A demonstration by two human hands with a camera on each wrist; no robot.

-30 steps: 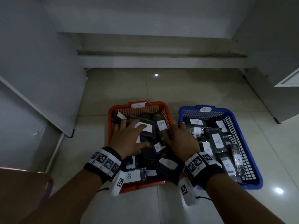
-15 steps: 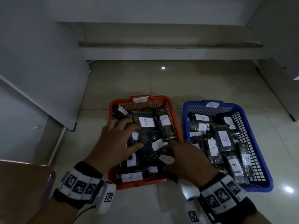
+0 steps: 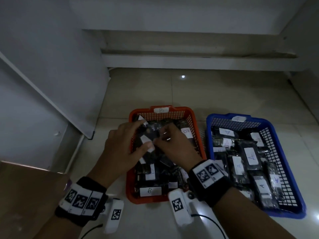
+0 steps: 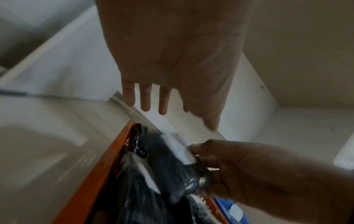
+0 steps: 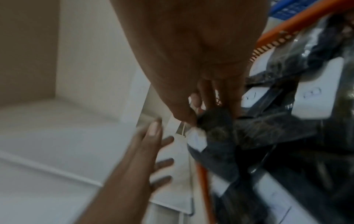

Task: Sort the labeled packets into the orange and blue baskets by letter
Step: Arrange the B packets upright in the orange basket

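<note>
An orange basket [image 3: 179,109] with dark packets labelled B [image 3: 150,191] stands on the floor. To its right, a blue basket [image 3: 222,116] holds packets labelled A [image 3: 251,156]. Both hands are over the far half of the orange basket. My right hand [image 3: 172,144] pinches a dark packet [image 3: 151,133] with a white label, raised a little above the pile. The left wrist view shows that packet [image 4: 168,163] in the right hand [image 4: 249,169]. My left hand [image 3: 120,144] is beside it, fingers [image 4: 145,98] straight and holding nothing. The held packet's letter is hidden.
A brown cardboard box [image 3: 25,187] sits at the lower left. A white panel [image 3: 51,83] leans along the left side, and a low step [image 3: 189,61] runs along the back wall. Tiled floor [image 3: 172,92] lies beyond the baskets.
Both hands moved from lying flat on the orange basket's packets toward its far end. The right hand now pinches one packet and has lifted it.
</note>
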